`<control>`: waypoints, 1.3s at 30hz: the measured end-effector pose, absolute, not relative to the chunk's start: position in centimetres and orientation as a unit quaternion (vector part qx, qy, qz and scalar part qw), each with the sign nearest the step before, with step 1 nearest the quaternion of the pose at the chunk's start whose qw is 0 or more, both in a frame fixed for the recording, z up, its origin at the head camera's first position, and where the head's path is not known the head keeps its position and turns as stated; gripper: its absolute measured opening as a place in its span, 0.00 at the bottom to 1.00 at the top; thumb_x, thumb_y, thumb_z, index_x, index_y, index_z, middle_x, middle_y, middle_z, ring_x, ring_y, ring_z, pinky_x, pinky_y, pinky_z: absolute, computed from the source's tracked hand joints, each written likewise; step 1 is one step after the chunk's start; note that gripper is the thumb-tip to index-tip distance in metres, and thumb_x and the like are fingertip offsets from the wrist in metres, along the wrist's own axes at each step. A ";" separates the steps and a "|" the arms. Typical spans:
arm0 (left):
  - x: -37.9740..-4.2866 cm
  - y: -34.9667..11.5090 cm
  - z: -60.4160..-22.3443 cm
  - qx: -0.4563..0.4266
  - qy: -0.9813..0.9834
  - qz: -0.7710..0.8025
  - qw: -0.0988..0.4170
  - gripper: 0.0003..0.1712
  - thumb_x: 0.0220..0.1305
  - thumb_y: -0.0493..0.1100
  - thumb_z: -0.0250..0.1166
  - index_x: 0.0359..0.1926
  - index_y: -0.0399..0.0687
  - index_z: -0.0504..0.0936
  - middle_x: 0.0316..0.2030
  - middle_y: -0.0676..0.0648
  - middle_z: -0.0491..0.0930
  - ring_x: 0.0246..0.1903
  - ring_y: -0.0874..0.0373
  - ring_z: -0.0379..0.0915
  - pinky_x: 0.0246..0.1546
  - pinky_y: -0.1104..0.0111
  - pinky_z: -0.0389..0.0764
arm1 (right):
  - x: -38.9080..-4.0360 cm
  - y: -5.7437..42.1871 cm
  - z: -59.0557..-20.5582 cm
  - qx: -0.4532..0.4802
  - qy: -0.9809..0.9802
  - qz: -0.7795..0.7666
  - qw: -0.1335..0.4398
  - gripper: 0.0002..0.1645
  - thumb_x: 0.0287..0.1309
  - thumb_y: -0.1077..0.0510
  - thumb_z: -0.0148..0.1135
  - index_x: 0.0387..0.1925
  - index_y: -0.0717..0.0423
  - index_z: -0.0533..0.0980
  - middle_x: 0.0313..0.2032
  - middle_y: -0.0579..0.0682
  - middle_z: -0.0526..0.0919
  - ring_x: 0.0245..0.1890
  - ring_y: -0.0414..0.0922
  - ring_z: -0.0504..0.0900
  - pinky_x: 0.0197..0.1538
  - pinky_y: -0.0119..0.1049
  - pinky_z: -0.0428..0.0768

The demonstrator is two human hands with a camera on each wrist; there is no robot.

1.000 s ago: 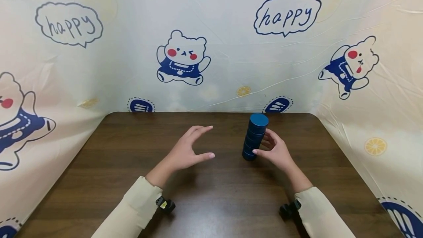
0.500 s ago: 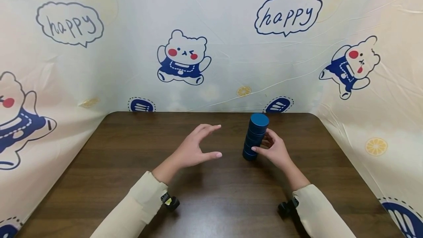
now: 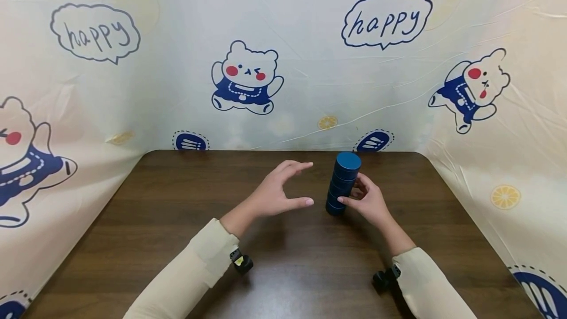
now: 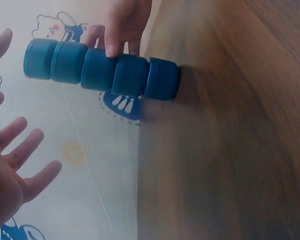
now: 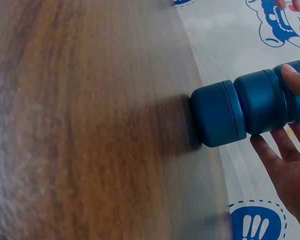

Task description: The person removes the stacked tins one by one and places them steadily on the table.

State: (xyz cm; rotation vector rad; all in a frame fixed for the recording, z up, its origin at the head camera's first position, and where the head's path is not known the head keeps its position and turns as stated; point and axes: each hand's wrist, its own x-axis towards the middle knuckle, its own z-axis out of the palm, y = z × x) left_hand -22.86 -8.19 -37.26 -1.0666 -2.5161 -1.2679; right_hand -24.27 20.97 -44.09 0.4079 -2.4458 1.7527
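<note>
Five squat blue tins made one tall stack (image 3: 342, 183), standing on end on the right half of the worktop (image 3: 177, 201), toward its far edge. Each was a smooth cylinder with softly rounded edges, matte with a faint metallic sheen, and a fine seam ringed it near one end; whatever they held was hidden. The right hand (image 3: 366, 204) pinched the stack from the right, its thumb on the near side at the third tin up and its fingers round behind. The left hand (image 3: 276, 193) was spread, thumb and fingers well parted and facing the stack, just left of it and not touching. Two cream fabric sleeves (image 3: 195, 265) reached in from the near side, a small black camera (image 3: 242, 263) at each cuff. The worktop was dark brown with streaky wood grain; beyond it hung a creased, pale cloth (image 3: 305, 18) printed with three bears and two "happy" bubbles.
</note>
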 end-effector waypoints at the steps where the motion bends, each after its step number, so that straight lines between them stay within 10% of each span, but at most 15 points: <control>1: -22.9 -8.0 -37.3 -0.358 -0.829 -0.424 0.067 0.42 0.54 0.59 0.73 0.69 0.67 0.67 0.60 0.53 0.69 0.58 0.55 0.69 0.56 0.54 0.75 | -24.3 21.0 -44.1 0.135 -0.804 0.576 0.053 0.43 0.51 0.63 0.74 0.67 0.60 0.64 0.62 0.63 0.72 0.60 0.60 0.72 0.60 0.56 0.72; 39: -25.5 -0.6 -36.0 -0.292 -0.796 -0.524 0.076 0.36 0.53 0.52 0.76 0.63 0.53 0.75 0.57 0.52 0.75 0.55 0.59 0.73 0.53 0.63 0.78 | -24.3 21.0 -44.2 0.134 -0.806 0.574 0.055 0.40 0.51 0.60 0.75 0.64 0.57 0.67 0.59 0.59 0.75 0.57 0.56 0.75 0.59 0.50 0.75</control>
